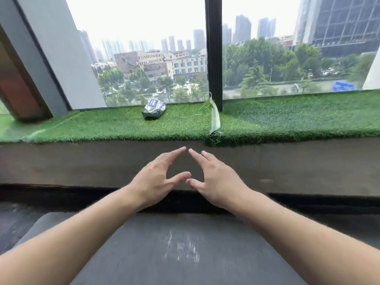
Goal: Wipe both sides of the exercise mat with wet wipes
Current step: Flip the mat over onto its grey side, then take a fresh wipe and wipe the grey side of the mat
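Head view: both hands, left (153, 179) and right (219, 179), spread, empty.

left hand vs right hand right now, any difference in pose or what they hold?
Little. The left hand angles its fingers up to the right; the right hand mirrors it, fingers up to the left. The left hand's index tip sits slightly higher in the picture than the right hand's.

Shared: both are open and empty, fingertips and thumbs nearly meeting, held out over the dark exercise mat. The wet wipes pack lies untouched on the green turf ledge.
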`<state>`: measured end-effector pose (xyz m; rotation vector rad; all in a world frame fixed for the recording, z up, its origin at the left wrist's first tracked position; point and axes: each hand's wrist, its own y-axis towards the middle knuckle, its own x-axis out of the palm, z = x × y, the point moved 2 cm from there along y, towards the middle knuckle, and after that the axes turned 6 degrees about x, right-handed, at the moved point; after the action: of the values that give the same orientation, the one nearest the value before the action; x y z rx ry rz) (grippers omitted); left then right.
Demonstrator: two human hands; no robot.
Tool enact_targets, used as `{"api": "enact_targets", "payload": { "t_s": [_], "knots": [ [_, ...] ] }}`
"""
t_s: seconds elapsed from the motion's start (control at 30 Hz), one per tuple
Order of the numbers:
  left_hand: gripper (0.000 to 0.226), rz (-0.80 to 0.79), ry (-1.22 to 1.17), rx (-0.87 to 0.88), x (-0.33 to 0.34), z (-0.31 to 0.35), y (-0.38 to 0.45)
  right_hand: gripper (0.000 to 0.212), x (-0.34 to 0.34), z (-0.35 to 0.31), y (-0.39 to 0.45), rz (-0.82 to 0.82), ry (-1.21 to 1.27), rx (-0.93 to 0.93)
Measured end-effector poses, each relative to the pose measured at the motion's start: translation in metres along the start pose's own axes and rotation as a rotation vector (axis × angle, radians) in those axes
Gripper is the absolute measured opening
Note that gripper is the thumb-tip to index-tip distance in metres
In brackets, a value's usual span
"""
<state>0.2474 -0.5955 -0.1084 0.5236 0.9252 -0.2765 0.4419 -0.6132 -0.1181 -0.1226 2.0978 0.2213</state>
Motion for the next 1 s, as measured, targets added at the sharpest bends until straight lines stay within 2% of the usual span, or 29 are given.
{"api": "enact_targets", "payload": {
  "t_s": [0.1,0.23,0.3,0.43,0.6,0.7,0.83,1.0],
  "knots": [
    [0.071,0.112,-0.076,0.046,-0.056,0.005,0.024,0.091,-0.05,-0.034,0.035,0.015,0.1,-0.121],
    [0.063,0.152,-0.233,0.022,-0.134,0.018,0.053,0.09,-0.115,-0.074,0.067,-0.106,0.373,-0.204],
    [0.061,0.162,-0.272,-0.025,-0.171,0.03,0.063,0.085,-0.149,-0.094,0.075,-0.123,0.473,-0.199],
    [0.061,0.219,-0.392,-0.131,-0.236,0.061,0.067,0.078,-0.217,-0.124,0.083,-0.031,0.564,-0.153],
    [0.079,0.322,-0.52,-0.231,-0.305,0.108,0.07,0.076,-0.284,-0.165,0.08,-0.019,0.799,-0.015],
    [0.077,0.321,-0.46,-0.255,-0.346,0.135,0.088,0.073,-0.325,-0.197,0.087,-0.045,0.716,0.007],
    [0.072,0.238,-0.254,-0.28,-0.43,0.161,0.119,0.076,-0.399,-0.247,0.109,-0.094,0.364,0.026],
    [0.072,0.194,-0.112,-0.298,-0.517,0.151,0.139,0.078,-0.44,-0.309,0.145,-0.144,0.212,0.078]
  ]
}}
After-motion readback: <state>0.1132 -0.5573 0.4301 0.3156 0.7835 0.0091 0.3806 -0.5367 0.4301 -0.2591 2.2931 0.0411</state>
